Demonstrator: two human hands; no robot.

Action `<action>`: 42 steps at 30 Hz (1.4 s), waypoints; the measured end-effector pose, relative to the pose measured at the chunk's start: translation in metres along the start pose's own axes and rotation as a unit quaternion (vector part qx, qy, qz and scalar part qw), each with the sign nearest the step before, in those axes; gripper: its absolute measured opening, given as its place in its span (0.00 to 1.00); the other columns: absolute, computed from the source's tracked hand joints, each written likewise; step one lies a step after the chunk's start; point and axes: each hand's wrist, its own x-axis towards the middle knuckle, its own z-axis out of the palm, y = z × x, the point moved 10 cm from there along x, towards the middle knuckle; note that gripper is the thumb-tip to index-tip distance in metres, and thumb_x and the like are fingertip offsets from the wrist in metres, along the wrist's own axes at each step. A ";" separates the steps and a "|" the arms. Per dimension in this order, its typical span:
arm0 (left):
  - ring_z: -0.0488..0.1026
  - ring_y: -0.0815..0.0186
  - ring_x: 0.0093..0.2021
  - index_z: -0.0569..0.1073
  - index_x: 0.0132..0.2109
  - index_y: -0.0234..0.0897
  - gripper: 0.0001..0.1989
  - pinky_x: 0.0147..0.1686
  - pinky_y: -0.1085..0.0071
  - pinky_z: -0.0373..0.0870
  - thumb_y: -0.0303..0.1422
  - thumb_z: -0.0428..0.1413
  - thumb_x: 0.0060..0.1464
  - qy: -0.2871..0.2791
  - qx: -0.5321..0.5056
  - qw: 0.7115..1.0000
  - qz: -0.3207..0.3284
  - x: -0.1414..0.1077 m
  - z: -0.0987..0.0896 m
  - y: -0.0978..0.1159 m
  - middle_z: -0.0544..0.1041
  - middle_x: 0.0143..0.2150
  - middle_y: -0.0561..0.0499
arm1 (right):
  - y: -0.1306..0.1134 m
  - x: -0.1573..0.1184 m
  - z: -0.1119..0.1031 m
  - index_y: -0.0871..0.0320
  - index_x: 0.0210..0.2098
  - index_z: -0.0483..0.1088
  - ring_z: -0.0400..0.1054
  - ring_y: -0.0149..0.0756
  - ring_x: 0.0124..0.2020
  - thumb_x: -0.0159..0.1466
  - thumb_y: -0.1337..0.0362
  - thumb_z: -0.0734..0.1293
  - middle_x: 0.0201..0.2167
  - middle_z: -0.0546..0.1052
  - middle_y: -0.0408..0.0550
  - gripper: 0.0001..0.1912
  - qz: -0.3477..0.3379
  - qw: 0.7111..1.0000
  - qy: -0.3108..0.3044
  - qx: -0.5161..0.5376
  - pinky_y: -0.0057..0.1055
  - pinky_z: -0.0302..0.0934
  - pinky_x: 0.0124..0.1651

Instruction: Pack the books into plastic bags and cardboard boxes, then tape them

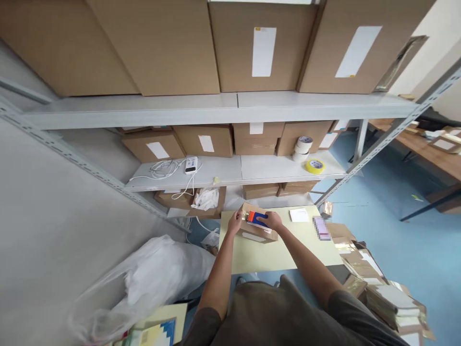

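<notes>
A cardboard box [260,234] with a white label on its near side lies on the pale yellow table [302,247]. On its top, my right hand [272,220] grips a blue and orange tool [257,218], whose orange end points left. My left hand [235,222] is at the box's left end, its fingers closed against the edge beside a strip of shiny tape. White paper [298,215] lies on the table to the right of the box.
A metal shelf [201,114] full of cartons stands beyond the table, with tape rolls [314,166] and a white power strip [191,165]. Parcels [392,302] are piled at the right; a large white plastic bag [162,274] is at the left.
</notes>
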 end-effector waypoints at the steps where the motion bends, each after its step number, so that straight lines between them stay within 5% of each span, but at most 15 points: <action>1: 0.78 0.53 0.61 0.75 0.62 0.38 0.26 0.58 0.64 0.70 0.49 0.47 0.72 -0.002 0.008 1.000 -0.008 -0.003 0.002 -0.003 0.81 0.60 0.40 | -0.010 0.002 0.003 0.55 0.36 0.79 0.78 0.44 0.42 0.66 0.36 0.68 0.38 0.84 0.52 0.27 -0.001 1.000 -0.008 -0.020 0.30 0.59 0.39; 6: 0.78 0.51 0.60 0.77 0.61 0.40 0.23 0.58 0.61 0.70 0.47 0.47 0.72 -0.009 0.052 0.997 -0.050 -0.014 0.022 -0.027 0.83 0.58 0.40 | -0.026 0.002 0.018 0.56 0.42 0.81 0.78 0.50 0.49 0.64 0.37 0.70 0.45 0.84 0.57 0.28 0.009 0.994 -0.053 -0.092 0.33 0.63 0.46; 9: 0.79 0.51 0.59 0.77 0.61 0.40 0.23 0.57 0.61 0.72 0.46 0.46 0.73 -0.037 0.048 0.996 -0.068 -0.022 0.053 -0.034 0.84 0.56 0.40 | -0.008 -0.006 0.021 0.57 0.47 0.81 0.78 0.51 0.51 0.64 0.38 0.71 0.50 0.83 0.60 0.29 0.024 0.992 -0.067 -0.102 0.33 0.65 0.46; 12: 0.78 0.53 0.60 0.75 0.62 0.38 0.23 0.58 0.62 0.71 0.42 0.44 0.74 -0.044 0.036 0.997 -0.046 -0.031 0.090 -0.020 0.82 0.58 0.39 | 0.024 -0.018 0.013 0.57 0.48 0.81 0.79 0.51 0.50 0.64 0.38 0.71 0.50 0.83 0.61 0.30 0.051 0.991 -0.064 -0.105 0.34 0.67 0.45; 20: 0.80 0.52 0.58 0.69 0.68 0.39 0.25 0.52 0.63 0.73 0.45 0.42 0.75 -0.107 0.105 0.988 -0.036 -0.058 0.189 0.025 0.81 0.59 0.38 | 0.153 -0.065 -0.026 0.58 0.41 0.82 0.79 0.47 0.43 0.63 0.37 0.73 0.43 0.85 0.58 0.28 0.107 0.991 -0.052 -0.059 0.30 0.64 0.38; 25: 0.81 0.51 0.55 0.70 0.67 0.41 0.24 0.49 0.64 0.73 0.46 0.44 0.74 -0.106 0.121 0.987 -0.021 -0.053 0.197 0.030 0.82 0.58 0.39 | 0.285 -0.125 -0.072 0.59 0.36 0.80 0.76 0.45 0.37 0.62 0.40 0.75 0.37 0.83 0.58 0.25 0.194 0.980 -0.026 -0.028 0.33 0.61 0.35; 29: 0.81 0.50 0.55 0.70 0.67 0.40 0.24 0.50 0.63 0.73 0.46 0.45 0.74 -0.115 0.124 0.985 -0.015 -0.047 0.195 0.029 0.82 0.58 0.38 | 0.342 -0.160 -0.089 0.58 0.32 0.78 0.74 0.45 0.34 0.62 0.46 0.77 0.34 0.81 0.57 0.20 0.218 0.975 -0.030 -0.009 0.35 0.61 0.34; 32: 0.80 0.50 0.56 0.72 0.65 0.40 0.24 0.51 0.63 0.73 0.47 0.45 0.73 -0.118 0.111 0.987 -0.014 -0.042 0.188 0.026 0.82 0.58 0.39 | 0.343 -0.163 -0.087 0.58 0.30 0.77 0.73 0.45 0.34 0.61 0.45 0.77 0.33 0.80 0.57 0.22 0.222 0.975 -0.029 0.004 0.36 0.60 0.34; 35: 0.79 0.52 0.59 0.75 0.62 0.40 0.23 0.54 0.64 0.73 0.46 0.46 0.73 -0.121 0.076 0.990 -0.006 -0.031 0.171 0.019 0.82 0.59 0.40 | 0.317 -0.151 -0.083 0.60 0.31 0.77 0.72 0.43 0.33 0.61 0.43 0.76 0.33 0.81 0.57 0.24 0.207 0.978 -0.016 0.022 0.35 0.60 0.34; 39: 0.78 0.54 0.61 0.78 0.56 0.37 0.21 0.57 0.65 0.72 0.45 0.48 0.72 -0.117 0.051 0.991 -0.038 -0.014 0.128 -0.003 0.83 0.57 0.39 | 0.248 -0.123 -0.089 0.60 0.35 0.79 0.74 0.41 0.35 0.63 0.39 0.73 0.35 0.83 0.54 0.27 0.161 0.986 0.023 0.034 0.32 0.59 0.34; 42: 0.77 0.47 0.61 0.79 0.55 0.33 0.20 0.59 0.57 0.72 0.43 0.54 0.67 -0.075 0.064 0.992 -0.077 -0.005 0.083 -0.020 0.84 0.54 0.35 | 0.175 -0.096 -0.089 0.57 0.33 0.80 0.75 0.41 0.36 0.64 0.36 0.71 0.33 0.83 0.51 0.28 0.115 0.993 0.016 0.003 0.30 0.58 0.34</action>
